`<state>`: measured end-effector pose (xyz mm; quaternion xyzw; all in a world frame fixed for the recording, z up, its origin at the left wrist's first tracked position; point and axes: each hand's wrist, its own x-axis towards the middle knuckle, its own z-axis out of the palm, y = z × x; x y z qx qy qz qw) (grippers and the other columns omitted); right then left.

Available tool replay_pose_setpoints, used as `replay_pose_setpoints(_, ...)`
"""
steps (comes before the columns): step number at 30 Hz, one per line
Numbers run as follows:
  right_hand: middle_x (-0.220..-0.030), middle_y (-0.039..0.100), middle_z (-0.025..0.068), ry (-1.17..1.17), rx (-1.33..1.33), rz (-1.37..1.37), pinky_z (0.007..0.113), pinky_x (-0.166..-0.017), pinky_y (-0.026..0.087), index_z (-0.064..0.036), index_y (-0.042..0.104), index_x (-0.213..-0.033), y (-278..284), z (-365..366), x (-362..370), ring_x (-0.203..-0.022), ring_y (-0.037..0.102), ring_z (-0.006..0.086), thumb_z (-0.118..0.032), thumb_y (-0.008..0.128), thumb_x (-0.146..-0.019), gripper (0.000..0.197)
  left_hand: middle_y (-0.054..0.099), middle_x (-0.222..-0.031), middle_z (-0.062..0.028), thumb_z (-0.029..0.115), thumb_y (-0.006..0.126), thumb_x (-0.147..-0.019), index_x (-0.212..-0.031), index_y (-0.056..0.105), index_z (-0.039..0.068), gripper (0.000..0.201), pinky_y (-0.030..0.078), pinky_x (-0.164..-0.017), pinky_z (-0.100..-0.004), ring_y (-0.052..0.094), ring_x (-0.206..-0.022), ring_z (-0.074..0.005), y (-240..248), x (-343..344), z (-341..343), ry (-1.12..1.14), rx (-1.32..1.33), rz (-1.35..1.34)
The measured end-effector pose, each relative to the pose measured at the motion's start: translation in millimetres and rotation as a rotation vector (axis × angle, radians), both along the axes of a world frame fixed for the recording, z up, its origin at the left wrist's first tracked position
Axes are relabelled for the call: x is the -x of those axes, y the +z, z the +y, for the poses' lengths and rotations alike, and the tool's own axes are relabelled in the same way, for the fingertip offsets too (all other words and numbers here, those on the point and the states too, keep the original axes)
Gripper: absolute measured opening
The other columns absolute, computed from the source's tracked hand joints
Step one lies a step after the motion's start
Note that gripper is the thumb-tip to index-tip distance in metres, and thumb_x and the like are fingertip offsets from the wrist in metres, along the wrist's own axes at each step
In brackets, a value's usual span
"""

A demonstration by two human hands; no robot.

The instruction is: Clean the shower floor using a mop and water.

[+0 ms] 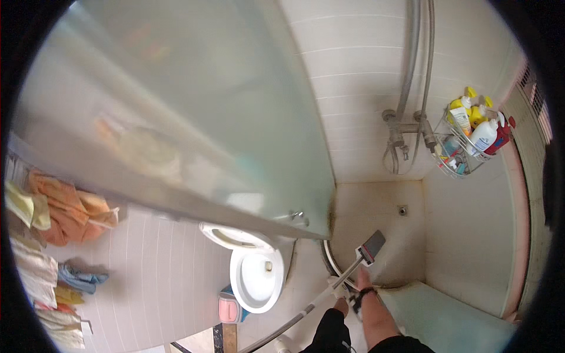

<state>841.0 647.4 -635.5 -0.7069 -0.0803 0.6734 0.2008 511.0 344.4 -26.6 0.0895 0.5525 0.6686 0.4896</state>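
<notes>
My right hand (362,280), with a dark band on its wrist, is closed around the silver handle of a hand shower (372,244). The shower's dark rectangular head points at the stained shower floor (382,212). Its metal hose (294,320) runs down to the lower left. Only a small part of my left hand (341,305) shows, at the end of a black sleeve. It lies close beside the hose, just under a white piece (338,288). Its grip is not clear.
A frosted glass shower door (194,117) fills the upper left. An open white toilet (256,276) stands below it, with a pink bin (227,309) beside it. On the tiled wall are a mixer tap (406,126) and a wire basket of bottles (471,138). Cloths (65,212) hang at the left.
</notes>
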Motion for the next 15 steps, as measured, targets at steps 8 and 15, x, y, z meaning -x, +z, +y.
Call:
replay_pose_setpoints(8, -0.05, 0.038, 0.0072, -0.661, -0.171, 0.973, 0.032, -0.056, 0.041, -0.0039, 0.041, -0.06, 57.8, -118.4, 96.9, -0.055, 0.044, 0.0205, -0.045, 0.048, -0.088, 0.05, 0.045, -0.068, -0.0013, 0.011, 0.067, -0.065, -0.067, 0.044, 0.012, 0.024, 0.035, -0.08, -0.0449, 0.045, -0.073, -0.0223, -26.8, -14.2, -48.7, -0.267, -0.204, 0.296)
replay_pose_setpoints(15, -0.058, 0.042, 0.0094, -0.621, -0.028, 0.835, 0.029, -0.066, 0.044, -0.0022, 0.042, -0.071, 124.5, -209.5, 135.9, -0.061, 0.047, 0.0221, -0.028, 0.039, -0.095, 0.036, 0.054, -0.088, -0.0114, -0.001, 0.067, -0.065, -0.067, 0.048, 0.004, 0.019, 0.039, -0.087, -0.0369, 0.054, -0.085, -0.0251, -113.4, 50.2, -163.3, -0.639, -0.303, 0.335)
